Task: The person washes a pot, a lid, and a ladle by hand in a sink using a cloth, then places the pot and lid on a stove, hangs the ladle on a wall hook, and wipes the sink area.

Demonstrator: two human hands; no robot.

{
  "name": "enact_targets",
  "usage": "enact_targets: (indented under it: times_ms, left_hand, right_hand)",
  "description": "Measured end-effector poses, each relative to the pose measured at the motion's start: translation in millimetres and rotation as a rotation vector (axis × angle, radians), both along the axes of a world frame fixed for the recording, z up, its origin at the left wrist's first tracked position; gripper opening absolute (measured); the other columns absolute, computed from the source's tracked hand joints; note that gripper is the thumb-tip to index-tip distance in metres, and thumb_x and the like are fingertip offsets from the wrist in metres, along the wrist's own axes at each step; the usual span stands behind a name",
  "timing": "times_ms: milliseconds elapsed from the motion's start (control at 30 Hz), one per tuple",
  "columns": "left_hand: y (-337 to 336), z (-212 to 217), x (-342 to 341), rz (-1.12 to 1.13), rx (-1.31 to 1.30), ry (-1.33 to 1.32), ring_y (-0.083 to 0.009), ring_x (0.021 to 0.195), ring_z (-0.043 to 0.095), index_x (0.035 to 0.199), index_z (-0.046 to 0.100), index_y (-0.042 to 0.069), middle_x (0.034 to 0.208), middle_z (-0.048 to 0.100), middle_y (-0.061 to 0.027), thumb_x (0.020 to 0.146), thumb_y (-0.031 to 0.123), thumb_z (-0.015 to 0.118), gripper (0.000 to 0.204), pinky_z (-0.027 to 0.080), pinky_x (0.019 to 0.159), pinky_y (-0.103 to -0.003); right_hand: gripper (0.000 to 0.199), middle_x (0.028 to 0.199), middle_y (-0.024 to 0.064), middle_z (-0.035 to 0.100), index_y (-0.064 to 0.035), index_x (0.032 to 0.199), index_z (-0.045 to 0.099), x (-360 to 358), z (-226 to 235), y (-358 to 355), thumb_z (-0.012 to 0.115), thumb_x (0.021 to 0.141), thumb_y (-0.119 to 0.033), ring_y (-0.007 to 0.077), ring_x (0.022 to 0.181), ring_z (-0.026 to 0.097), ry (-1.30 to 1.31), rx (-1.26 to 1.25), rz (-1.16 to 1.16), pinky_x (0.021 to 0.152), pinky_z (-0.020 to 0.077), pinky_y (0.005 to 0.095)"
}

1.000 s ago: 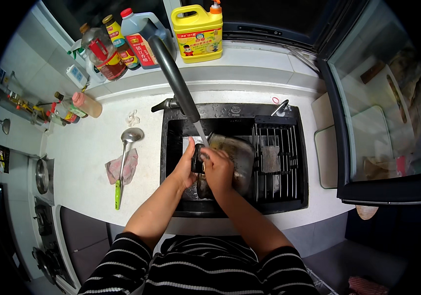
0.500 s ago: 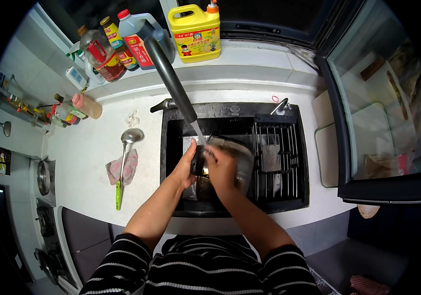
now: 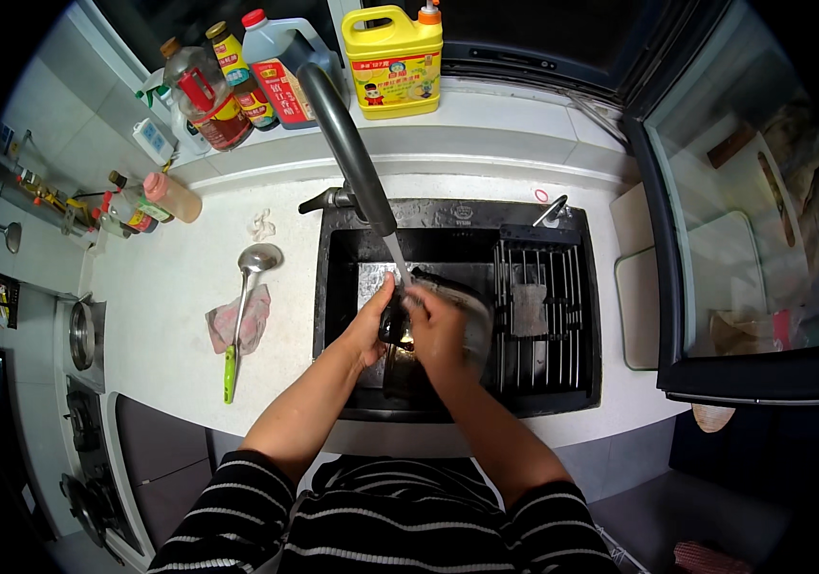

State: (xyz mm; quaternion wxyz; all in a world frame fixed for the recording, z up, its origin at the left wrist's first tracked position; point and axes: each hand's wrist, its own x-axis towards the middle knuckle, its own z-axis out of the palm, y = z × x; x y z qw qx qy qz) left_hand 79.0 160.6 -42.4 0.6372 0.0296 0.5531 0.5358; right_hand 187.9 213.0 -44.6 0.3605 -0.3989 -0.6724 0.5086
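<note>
Over the black sink (image 3: pixel 447 218), my left hand (image 3: pixel 367 325) is closed around a small glossy black object (image 3: pixel 393 321), whose kind I cannot make out. My right hand (image 3: pixel 438 330) presses up to it from the other side, fingers curled and partly smeared by motion; what they hold, if anything, is hidden. A thin stream of water (image 3: pixel 398 256) falls from the dark grey faucet (image 3: pixel 347 143) onto the fingertips. Below the hands lies a large rounded metal vessel (image 3: pixel 478 316) in the basin, mostly covered by my right hand and forearm.
A black drying rack (image 3: pixel 535 316) fills the sink's right side. On the left counter, a ladle (image 3: pixel 260 258) with a green handle rests across a pink cloth (image 3: pixel 249 320). A yellow jug (image 3: pixel 395 72) and several bottles line the sill. An open window (image 3: pixel 753 378) juts over the right.
My right hand's fingers have shifted slightly at the black object under the water. The view has moved a little; my left hand keeps its hold.
</note>
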Motion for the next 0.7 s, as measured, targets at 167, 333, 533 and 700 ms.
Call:
enact_targets:
  times_ms: [167,333,533,700]
  left_hand:
    - [-1,-18,-17,0.023,-0.004,-0.144,-0.0226,0.097,0.060,0.113,0.057,0.008,0.105,0.062,-0.0104,0.074,0.081,0.037,0.085,0.051,0.082,-0.038]
    - [-4,-24,-2,-0.061,0.098,-0.071,-0.0249,0.105,0.058,0.125,0.048,0.006,0.115,0.059,-0.0127,0.075,0.081,0.031,0.092,0.048,0.091,-0.039]
    - [-15,-10,7,-0.341,0.278,0.114,-0.0136,0.098,0.057,0.120,0.049,0.003,0.107,0.059,-0.0071,0.076,0.014,0.071,0.050,0.048,0.082,-0.027]
    - [-19,-23,19,-0.211,0.231,0.375,-0.0140,0.082,0.060,0.111,0.052,0.000,0.094,0.061,-0.0058,0.069,0.003,0.070,0.046,0.050,0.070,-0.026]
  right_hand:
    - [0.020,0.088,0.0141,0.066,-0.0048,0.094,0.067,14,-3,-28,0.063,0.076,-0.001,0.0299,0.082,0.063,0.070,0.137,0.086,0.073,0.0492,0.0366]
    - [0.020,0.093,0.0129,0.065,-0.0046,0.094,0.068,20,13,-2,0.067,0.075,-0.003,0.0266,0.087,0.061,0.067,0.300,0.043,0.077,0.0472,0.0336]
    - [0.016,0.090,0.0088,0.060,-0.0067,0.090,0.064,24,5,32,0.063,0.074,-0.004,0.0308,0.082,0.055,-0.080,0.476,0.089,0.074,0.0461,0.0393]
    - [0.014,0.087,0.0077,0.058,-0.0087,0.087,0.064,32,20,8,0.063,0.073,-0.007,0.0292,0.083,0.055,-0.143,0.670,0.313,0.072,0.0455,0.0404]
